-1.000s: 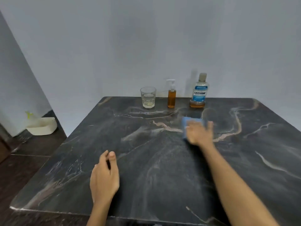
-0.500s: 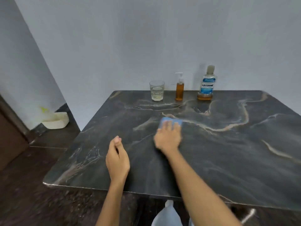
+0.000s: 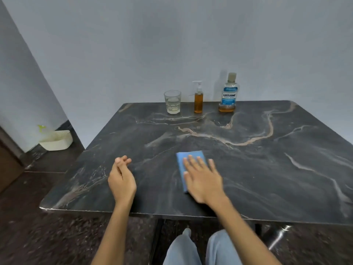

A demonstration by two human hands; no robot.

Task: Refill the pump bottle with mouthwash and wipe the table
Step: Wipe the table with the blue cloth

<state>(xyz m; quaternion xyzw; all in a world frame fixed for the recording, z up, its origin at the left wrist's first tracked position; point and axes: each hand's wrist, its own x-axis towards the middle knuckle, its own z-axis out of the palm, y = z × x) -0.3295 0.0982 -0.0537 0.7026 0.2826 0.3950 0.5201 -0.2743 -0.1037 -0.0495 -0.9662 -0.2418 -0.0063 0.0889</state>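
A: We have the dark marble tabletop (image 3: 267,178), hard, slick and veined, under our right hand (image 3: 203,181), which presses flat with straight fingers on the folded blue cloth (image 3: 182,169) near the front edge.

B: Our left hand (image 3: 122,180) hovers just above the stone, loosely curled, holding nothing.

A: A wide sweep toward the back wall could, we think, knock over what stands there: the squat mouthwash bottle (image 3: 229,94), capped and nearly drained.

B: Or the ribbed glass tumbler (image 3: 172,102), which would break. The slim pump bottle (image 3: 198,101), full of amber liquid, looks tippiest.
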